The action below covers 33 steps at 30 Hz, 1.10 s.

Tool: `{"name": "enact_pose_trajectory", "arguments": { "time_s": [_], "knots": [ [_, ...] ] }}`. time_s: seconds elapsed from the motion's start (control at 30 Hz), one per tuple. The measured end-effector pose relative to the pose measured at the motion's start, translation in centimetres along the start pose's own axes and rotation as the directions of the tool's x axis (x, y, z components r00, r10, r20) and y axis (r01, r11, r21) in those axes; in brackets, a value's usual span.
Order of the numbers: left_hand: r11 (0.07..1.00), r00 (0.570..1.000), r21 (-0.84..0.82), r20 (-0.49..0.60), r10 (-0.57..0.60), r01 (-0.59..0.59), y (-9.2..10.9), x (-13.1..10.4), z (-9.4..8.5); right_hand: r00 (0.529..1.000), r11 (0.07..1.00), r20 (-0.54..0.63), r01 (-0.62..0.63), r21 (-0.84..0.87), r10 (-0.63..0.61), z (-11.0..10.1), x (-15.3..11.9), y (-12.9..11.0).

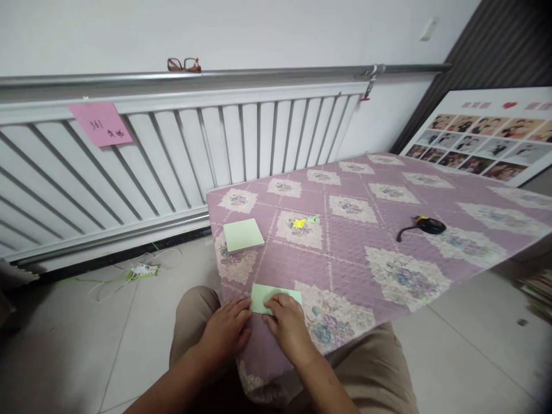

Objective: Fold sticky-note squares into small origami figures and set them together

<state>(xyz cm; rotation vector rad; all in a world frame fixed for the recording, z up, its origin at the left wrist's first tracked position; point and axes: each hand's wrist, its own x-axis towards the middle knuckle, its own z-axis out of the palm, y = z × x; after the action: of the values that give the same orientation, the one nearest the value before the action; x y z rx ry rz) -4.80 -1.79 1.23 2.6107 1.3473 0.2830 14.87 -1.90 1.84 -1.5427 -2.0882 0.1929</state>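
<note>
pale green rectangular paper sheet [257, 299]: near edge of mauve floral cloth-covered table [345, 261] | left hand [228, 325]: fingers outstretched, tips at sheet's left edge | right hand [287, 323]: fingers bent over sheet, can't tell if pinching | likely light, thin, creases easily; hold by edges

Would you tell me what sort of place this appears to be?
It looks like a room in a home, though I cannot be sure: there is a white radiator, a flowered tablecloth and a large board of photos.
</note>
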Motion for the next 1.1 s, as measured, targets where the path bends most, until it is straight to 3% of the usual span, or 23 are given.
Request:
{"name": "enact_pose_trajectory", "arguments": {
  "time_s": [0.23, 0.47, 0.63, 0.83, 0.9, 1.03, 1.1],
  "knots": [
    [0.997, 0.997, -0.015, 0.01, -0.073, 0.073, 0.0, 1.3, -0.4, 1.0, 0.997, 0.0, 0.021, -0.075, -0.021, 0.4, -0.3, 0.8],
    [0.984, 0.99, 0.164, -0.105, 0.09, -0.072, -0.2, 2.9, 0.6, 0.995, 0.985, -0.025, 0.088, -0.149, -0.092, 1.0, -0.8, 0.7],
    [0.979, 0.989, 0.184, -0.108, 0.104, -0.083, -0.1, 3.0, 0.2, 0.991, 0.977, -0.062, 0.104, -0.188, -0.117, 0.7, -1.1, 0.4],
    [0.986, 0.982, 0.153, -0.163, 0.096, -0.071, 2.4, 1.3, 0.1, 0.988, 0.97, -0.066, 0.123, -0.211, -0.139, 0.4, -2.6, 0.3],
    [0.99, 0.97, 0.083, -0.203, 0.131, -0.117, 3.6, 0.2, 0.3, 0.986, 0.971, -0.066, 0.136, -0.195, -0.152, 0.3, -3.5, 0.6],
    [0.938, 0.909, -0.113, -0.307, 0.281, -0.328, 4.9, -2.0, 0.4, 0.981, 0.978, -0.094, 0.155, -0.136, -0.169, -0.1, -5.2, 2.0],
    [0.943, 0.906, -0.153, -0.358, 0.226, -0.296, 4.6, -2.5, 0.5, 0.976, 0.981, -0.125, 0.165, -0.101, -0.178, -0.4, -5.7, 2.9]
  ]
}}
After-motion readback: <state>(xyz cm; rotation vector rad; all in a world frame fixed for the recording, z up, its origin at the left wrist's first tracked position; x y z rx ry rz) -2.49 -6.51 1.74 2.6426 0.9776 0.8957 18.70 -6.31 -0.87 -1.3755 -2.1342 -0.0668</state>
